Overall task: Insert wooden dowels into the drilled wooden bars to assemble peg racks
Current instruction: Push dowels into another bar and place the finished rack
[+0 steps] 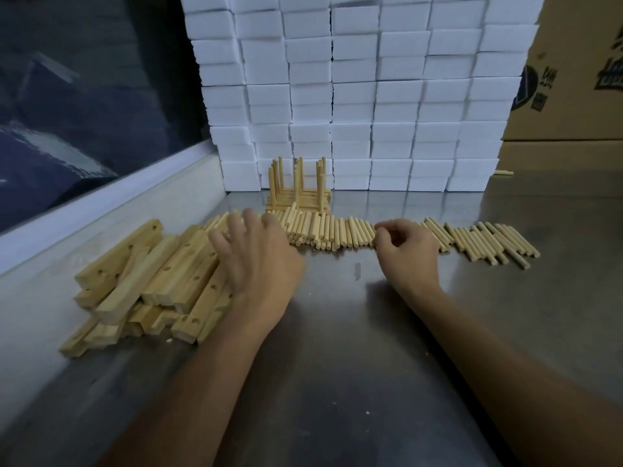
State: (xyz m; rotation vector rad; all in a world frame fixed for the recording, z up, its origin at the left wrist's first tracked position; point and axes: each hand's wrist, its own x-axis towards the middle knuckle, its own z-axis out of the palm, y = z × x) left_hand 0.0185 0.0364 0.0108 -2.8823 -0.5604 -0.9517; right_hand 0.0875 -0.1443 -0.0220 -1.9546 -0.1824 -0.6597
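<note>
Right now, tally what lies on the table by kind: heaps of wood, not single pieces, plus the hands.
pile of drilled bars: 1
row of loose dowels: 1
stack of assembled racks: 1
hands, left hand and right hand: 2
Total: 5
Single pieces overlap too much to count.

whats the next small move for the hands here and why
Probably lift one drilled bar with the left hand: its spread fingers hover over the pile, holding nothing, while the right hand curls at the dowels, seemingly picking one.
</note>
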